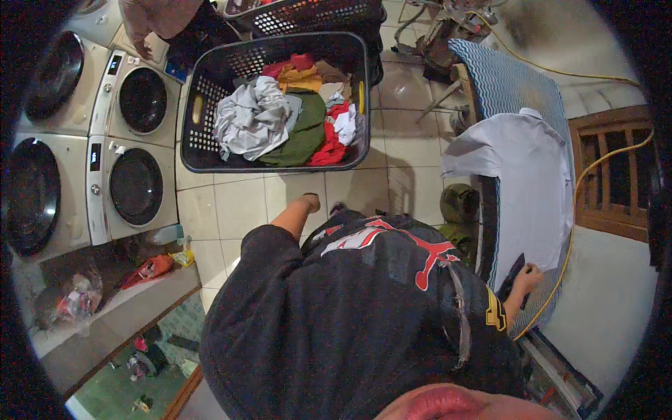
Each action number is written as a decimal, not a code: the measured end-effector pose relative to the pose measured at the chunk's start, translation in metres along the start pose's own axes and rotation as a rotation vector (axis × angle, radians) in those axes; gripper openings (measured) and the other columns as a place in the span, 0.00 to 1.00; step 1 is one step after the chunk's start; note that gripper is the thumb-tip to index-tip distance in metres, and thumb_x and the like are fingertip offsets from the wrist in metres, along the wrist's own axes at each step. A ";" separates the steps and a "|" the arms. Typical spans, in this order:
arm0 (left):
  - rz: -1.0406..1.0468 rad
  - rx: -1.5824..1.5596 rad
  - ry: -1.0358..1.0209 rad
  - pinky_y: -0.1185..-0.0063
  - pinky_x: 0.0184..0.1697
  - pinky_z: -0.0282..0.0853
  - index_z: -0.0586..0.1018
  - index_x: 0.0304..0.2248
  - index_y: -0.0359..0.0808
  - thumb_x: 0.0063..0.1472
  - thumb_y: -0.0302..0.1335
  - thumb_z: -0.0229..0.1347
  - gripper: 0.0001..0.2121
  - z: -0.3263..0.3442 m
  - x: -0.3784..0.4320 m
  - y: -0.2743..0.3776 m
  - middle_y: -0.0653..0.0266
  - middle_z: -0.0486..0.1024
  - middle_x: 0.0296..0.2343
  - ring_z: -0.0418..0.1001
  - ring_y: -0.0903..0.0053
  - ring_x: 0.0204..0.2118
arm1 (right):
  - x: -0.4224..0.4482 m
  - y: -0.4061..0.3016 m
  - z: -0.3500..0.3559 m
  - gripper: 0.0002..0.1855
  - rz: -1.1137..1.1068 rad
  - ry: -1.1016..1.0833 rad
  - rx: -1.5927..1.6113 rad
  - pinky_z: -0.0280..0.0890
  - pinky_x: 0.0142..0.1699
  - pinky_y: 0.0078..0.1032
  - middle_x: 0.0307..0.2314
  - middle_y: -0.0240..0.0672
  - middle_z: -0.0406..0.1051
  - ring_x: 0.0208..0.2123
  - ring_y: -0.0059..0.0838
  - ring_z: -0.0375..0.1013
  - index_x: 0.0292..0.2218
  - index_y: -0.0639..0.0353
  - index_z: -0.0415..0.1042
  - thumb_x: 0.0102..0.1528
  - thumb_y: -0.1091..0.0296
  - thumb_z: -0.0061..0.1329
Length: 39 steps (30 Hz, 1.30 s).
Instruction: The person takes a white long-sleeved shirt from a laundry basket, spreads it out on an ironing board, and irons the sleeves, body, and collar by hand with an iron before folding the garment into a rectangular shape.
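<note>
At the lower right my right hand (pixel 531 275) grips the handle of a dark clothes iron (pixel 509 281). The iron rests at the lower end of a white long garment, apparently a shirt (pixel 530 194), spread on an ironing table with a blue-and-white wavy cover (pixel 504 79). One sleeve of the shirt reaches over the table's left edge. My left hand (pixel 311 201) hangs in front of my body, over the tiled floor, short of the laundry basket. Its fingers are too small and shadowed to make out.
A black perforated basket (pixel 273 169) holds mixed clothes (pixel 252 118); another basket (pixel 315 21) stands behind. Stacked front-loading machines (pixel 139 186) line the left. Another person's hand (pixel 142 48) shows at upper left. A yellow hose (pixel 569 241) runs along the table's right side. A green gas cylinder (pixel 458 202) stands beside the table.
</note>
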<state>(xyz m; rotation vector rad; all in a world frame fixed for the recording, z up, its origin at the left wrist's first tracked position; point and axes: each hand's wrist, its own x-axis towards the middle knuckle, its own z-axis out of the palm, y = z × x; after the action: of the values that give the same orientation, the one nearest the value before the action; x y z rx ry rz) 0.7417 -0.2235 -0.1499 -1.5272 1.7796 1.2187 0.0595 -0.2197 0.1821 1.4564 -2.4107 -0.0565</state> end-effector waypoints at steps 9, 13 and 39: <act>0.156 0.149 0.132 0.70 0.31 0.67 0.76 0.23 0.36 0.45 0.31 0.47 0.09 -0.028 0.054 0.108 0.56 0.72 0.25 0.71 0.63 0.28 | 0.037 0.133 0.059 0.15 0.340 -0.284 -0.154 0.61 0.38 0.38 0.30 0.42 0.69 0.35 0.38 0.67 0.34 0.57 0.70 0.47 0.56 0.46; 0.161 0.158 0.139 0.70 0.34 0.67 0.76 0.26 0.37 0.46 0.31 0.47 0.10 -0.052 0.084 0.160 0.57 0.72 0.29 0.70 0.63 0.32 | 0.036 0.135 0.063 0.18 0.285 -0.487 0.034 0.61 0.37 0.38 0.30 0.44 0.69 0.35 0.40 0.67 0.34 0.59 0.70 0.47 0.54 0.45; -0.021 0.031 0.065 0.71 0.40 0.65 0.76 0.31 0.35 0.49 0.28 0.44 0.12 -0.103 0.086 0.239 0.55 0.71 0.35 0.69 0.63 0.39 | 0.036 0.098 0.057 0.25 0.180 -0.606 0.459 0.62 0.32 0.31 0.23 0.40 0.69 0.24 0.37 0.69 0.33 0.65 0.67 0.45 0.48 0.49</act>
<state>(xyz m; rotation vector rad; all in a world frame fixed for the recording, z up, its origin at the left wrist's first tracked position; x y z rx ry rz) 0.5108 -0.3621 -0.0983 -1.5807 1.8112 1.1381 -0.0560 -0.2115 0.1566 1.5630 -3.2072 0.1251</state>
